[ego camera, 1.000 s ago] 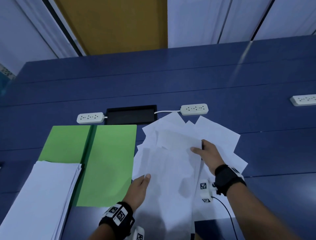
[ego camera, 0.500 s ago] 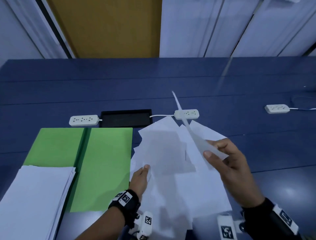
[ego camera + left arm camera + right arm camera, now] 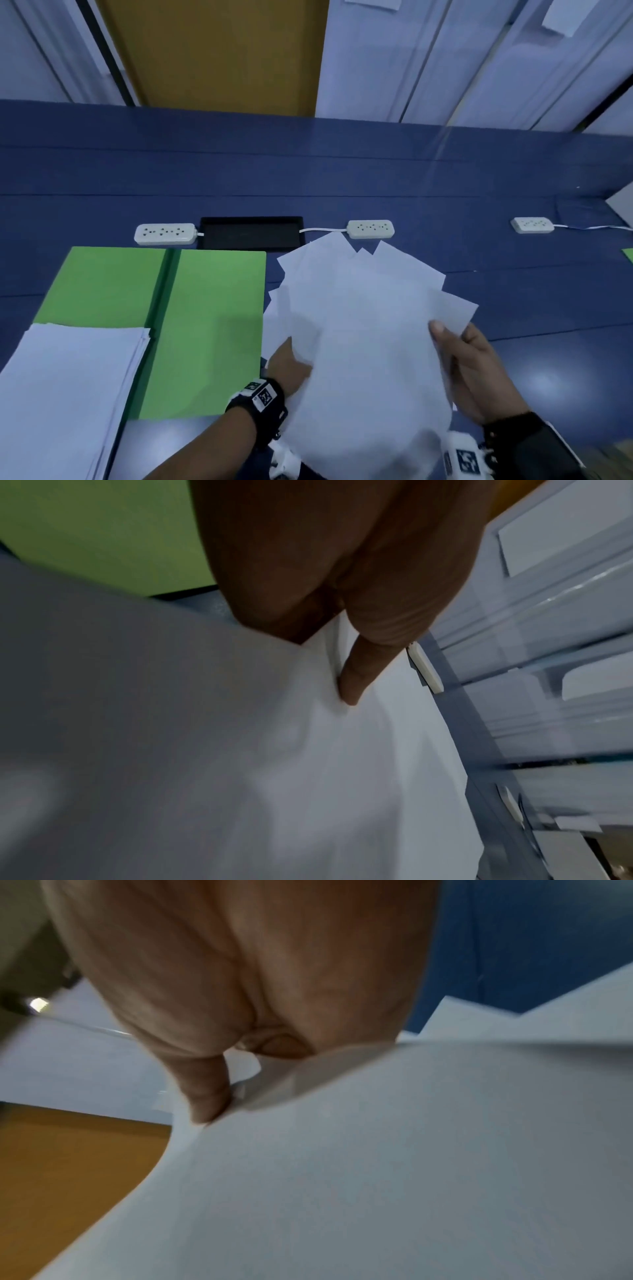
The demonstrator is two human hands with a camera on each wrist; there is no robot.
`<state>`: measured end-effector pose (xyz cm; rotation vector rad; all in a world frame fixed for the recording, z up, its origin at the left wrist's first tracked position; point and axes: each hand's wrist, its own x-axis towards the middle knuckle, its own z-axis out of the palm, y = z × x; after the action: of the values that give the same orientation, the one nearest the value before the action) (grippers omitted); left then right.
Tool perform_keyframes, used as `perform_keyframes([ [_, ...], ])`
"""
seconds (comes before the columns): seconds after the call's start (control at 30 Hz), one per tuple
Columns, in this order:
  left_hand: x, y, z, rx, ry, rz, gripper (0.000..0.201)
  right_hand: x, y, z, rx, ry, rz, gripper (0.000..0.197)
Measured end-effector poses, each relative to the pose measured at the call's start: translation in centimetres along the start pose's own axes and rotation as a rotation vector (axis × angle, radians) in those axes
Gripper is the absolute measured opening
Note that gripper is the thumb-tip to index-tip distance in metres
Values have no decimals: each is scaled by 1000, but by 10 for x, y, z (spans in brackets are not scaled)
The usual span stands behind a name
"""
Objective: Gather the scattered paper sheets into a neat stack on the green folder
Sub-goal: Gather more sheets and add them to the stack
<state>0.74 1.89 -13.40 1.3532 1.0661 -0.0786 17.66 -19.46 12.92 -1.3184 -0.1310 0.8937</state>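
The loose fan of white paper sheets (image 3: 359, 308) is lying on the dark blue desk (image 3: 342, 164), just right of the open green folder (image 3: 212, 325), w/ corners sticking out at diff. angles. The right hand (image 3: 476, 380) is pinching one sheet's right edge, thumb on top & fingers (image 3: 209, 1093) curled under, per the right wrist view; that sheet is bowing upward. The left hand (image 3: 287, 366) is sitting at the fan's near-left edge, beside the folder's right flap; the left wrist view is showing one finger (image 3: 359, 674) pressing down into the paper, the rest tucked under the sheets, so it's gripping them. A neat stack of white sheets (image 3: 65, 394) is covering the folder's near-left corner. Behind the folder a black rectangular tray (image 3: 251, 233) is sitting b/w two white power strips (image 3: 164, 234). A third strip is lying far right of the folder.
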Motion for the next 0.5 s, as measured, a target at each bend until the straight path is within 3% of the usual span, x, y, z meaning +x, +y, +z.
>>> perform_keyframes([
  [0.07, -37, 38, -4, 17, -65, 31, 45, 25, 25, -26, -63, 157, 3, 32],
  [0.2, -55, 53, -6, -80, -81, -17, 43, 60, 90, -61, -187, 406, 107, 18],
  [0.3, -56, 57, 0, -280, -78, -145, 42, 75, 115, -63, -233, 443, 226, 43],
  [0.33, -56, 58, 1, -325, -92, -182, 50, 79, 120, -63, -218, 432, 248, 57],
  [0.4, -53, 60, 5, -318, -86, -250, 83, 90, 134, -69, -171, 420, 287, 75],
  [0.43, -51, 60, 7, -282, -63, -252, 93, 95, 142, -74, -178, 427, 310, 76],
  [0.5, -54, 67, 11, -242, -39, -207, 86, 100, 152, -82, -206, 385, 345, 62],
])
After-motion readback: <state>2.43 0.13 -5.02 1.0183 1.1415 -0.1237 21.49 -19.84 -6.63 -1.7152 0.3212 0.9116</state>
